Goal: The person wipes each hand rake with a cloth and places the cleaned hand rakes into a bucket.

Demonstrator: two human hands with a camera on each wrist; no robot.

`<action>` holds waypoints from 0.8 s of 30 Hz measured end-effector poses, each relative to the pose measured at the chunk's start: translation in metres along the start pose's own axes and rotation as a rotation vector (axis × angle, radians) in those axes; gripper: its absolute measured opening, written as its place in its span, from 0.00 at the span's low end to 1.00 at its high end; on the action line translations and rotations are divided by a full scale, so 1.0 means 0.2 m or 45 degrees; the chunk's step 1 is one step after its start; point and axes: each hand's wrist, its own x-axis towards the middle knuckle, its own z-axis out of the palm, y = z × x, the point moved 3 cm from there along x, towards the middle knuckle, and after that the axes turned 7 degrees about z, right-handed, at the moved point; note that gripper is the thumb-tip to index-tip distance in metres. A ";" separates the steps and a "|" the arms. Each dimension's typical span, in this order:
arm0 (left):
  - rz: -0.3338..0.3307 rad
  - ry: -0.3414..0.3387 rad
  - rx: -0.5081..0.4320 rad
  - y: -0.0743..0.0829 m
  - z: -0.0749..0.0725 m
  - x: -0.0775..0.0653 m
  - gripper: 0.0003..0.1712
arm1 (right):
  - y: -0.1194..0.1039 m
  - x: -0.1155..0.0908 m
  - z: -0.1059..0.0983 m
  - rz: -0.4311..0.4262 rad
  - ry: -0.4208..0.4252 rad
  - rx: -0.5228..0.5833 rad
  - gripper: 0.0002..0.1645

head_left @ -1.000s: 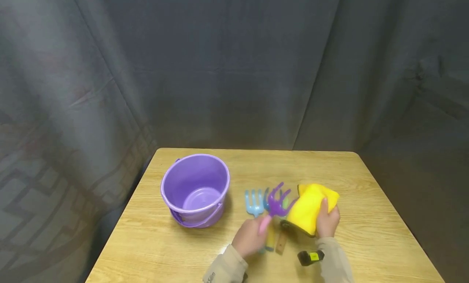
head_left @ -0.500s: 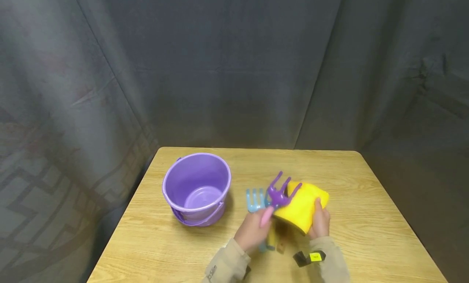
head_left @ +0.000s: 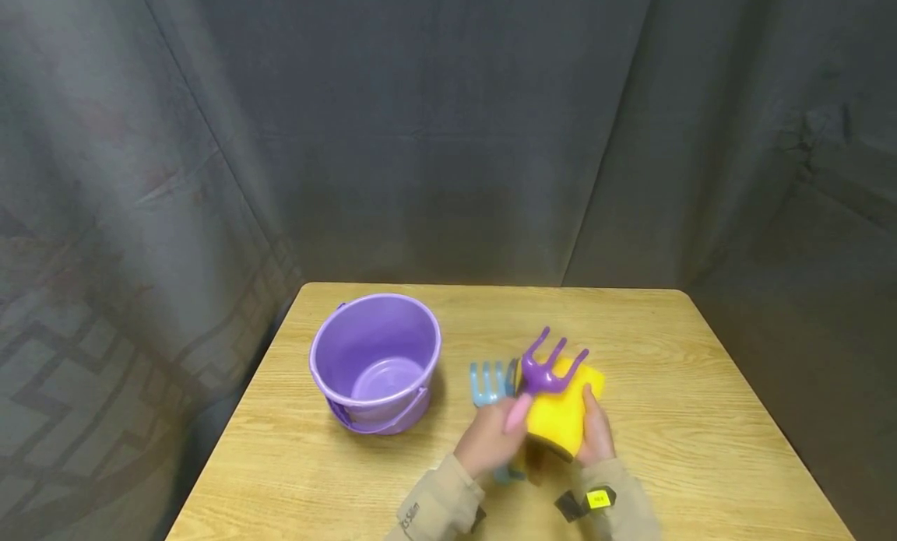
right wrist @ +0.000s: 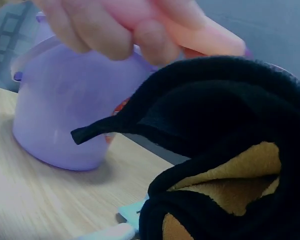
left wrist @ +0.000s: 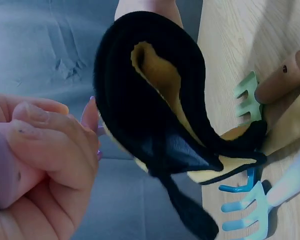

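Note:
My left hand (head_left: 485, 441) grips the pink handle of a purple three-pronged hand rake (head_left: 543, 376), its prongs pointing away from me. My right hand (head_left: 596, 432) holds a yellow fabric pouch-like thing (head_left: 557, 423) by its right side. Black edging surrounds its creased, partly folded opening (left wrist: 192, 85), and a short black strap (left wrist: 190, 210) hangs from the edge. In the head view the rake overlaps the pouch; whether they touch I cannot tell. The right wrist view shows the left hand (right wrist: 110, 30) on the pink handle above the pouch's opening.
A purple bucket (head_left: 381, 335) stands on the left of the wooden table (head_left: 701, 447). Beneath my hands lie a light blue rake (left wrist: 247, 217), a green rake (left wrist: 249, 95), a blue-tined tool (left wrist: 242, 188) and a wooden handle (left wrist: 282, 80). Grey curtains surround the table.
My right hand has brought the yellow pouch leftward, behind the purple rake and over the tools on the table. The left hand keeps its grip and has shifted slightly right.

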 end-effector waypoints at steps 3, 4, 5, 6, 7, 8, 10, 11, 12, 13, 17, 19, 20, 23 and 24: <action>-0.001 -0.007 -0.008 0.00 0.01 0.00 0.10 | 0.02 0.00 0.03 0.066 -0.127 0.057 0.24; -0.003 -0.011 -0.004 0.00 0.01 0.00 0.11 | 0.02 0.00 0.04 0.091 -0.190 0.105 0.25; -0.003 -0.013 0.004 0.00 0.01 0.00 0.11 | 0.03 0.00 0.05 0.111 -0.246 0.139 0.27; -0.005 -0.013 0.008 0.00 0.01 0.00 0.12 | 0.04 -0.01 0.06 0.134 -0.290 0.172 0.28; -0.003 -0.011 0.015 0.00 0.01 0.00 0.12 | 0.04 -0.01 0.06 0.146 -0.324 0.208 0.29; -0.001 -0.010 0.028 0.00 0.01 0.00 0.11 | 0.05 -0.01 0.07 0.151 -0.349 0.230 0.30; 0.002 -0.011 0.047 0.00 0.02 -0.01 0.09 | 0.05 -0.02 0.08 0.136 -0.358 0.239 0.30; -0.003 -0.008 0.050 0.00 0.02 -0.01 0.08 | 0.04 -0.02 0.09 0.127 -0.345 0.228 0.29; -0.006 -0.006 0.051 0.01 0.02 -0.01 0.07 | 0.04 -0.02 0.09 0.120 -0.321 0.217 0.29; -0.008 -0.004 0.052 0.01 0.02 -0.01 0.06 | 0.04 -0.03 0.10 0.109 -0.294 0.210 0.28; -0.036 -0.002 0.048 0.01 0.02 -0.01 0.05 | 0.02 -0.04 0.13 0.081 -0.237 0.208 0.26; -0.050 -0.010 0.052 0.01 0.02 0.00 0.05 | 0.01 -0.04 0.13 0.080 -0.229 0.237 0.26; -0.063 -0.015 0.050 0.01 0.02 0.00 0.05 | 0.01 -0.04 0.13 0.082 -0.232 0.248 0.26; -0.096 -0.030 0.042 0.01 0.03 0.00 0.04 | 0.01 -0.04 0.12 0.080 -0.244 0.262 0.26; -0.108 -0.034 0.040 0.01 0.03 0.00 0.04 | 0.01 -0.04 0.12 0.075 -0.263 0.263 0.26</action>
